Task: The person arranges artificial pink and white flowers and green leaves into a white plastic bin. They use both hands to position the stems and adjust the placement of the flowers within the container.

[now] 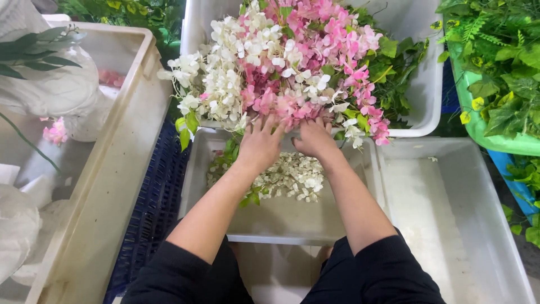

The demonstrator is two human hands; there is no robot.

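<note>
1. Left hand (260, 143): fingers spread and pressed flat into the lower edge of the flower bunch (292, 67); it lies open on the blossoms, not closed round a stem.
2. Right hand (315, 138): just beside the left hand, fingertips buried among the pink blossoms; whether it grips anything cannot be told.
3. Flower bunch: a dense mass of pink and white artificial blossoms with green leaves, lying across the near rim of the far white tub (419, 107) and overhanging the tub below.
4. Near white tub (281, 222): directly under both forearms; it holds a loose heap of white blossoms (292, 177) with a few green leaves.
5. Empty-looking white tub (450, 214): touching the near tub on its right side.
6. Long cream crate (112, 169): at left, holding white bags and a pink sprig (55, 132).
7. Green foliage (500, 62): piled in a green bin at upper right, well apart from both hands.
</note>
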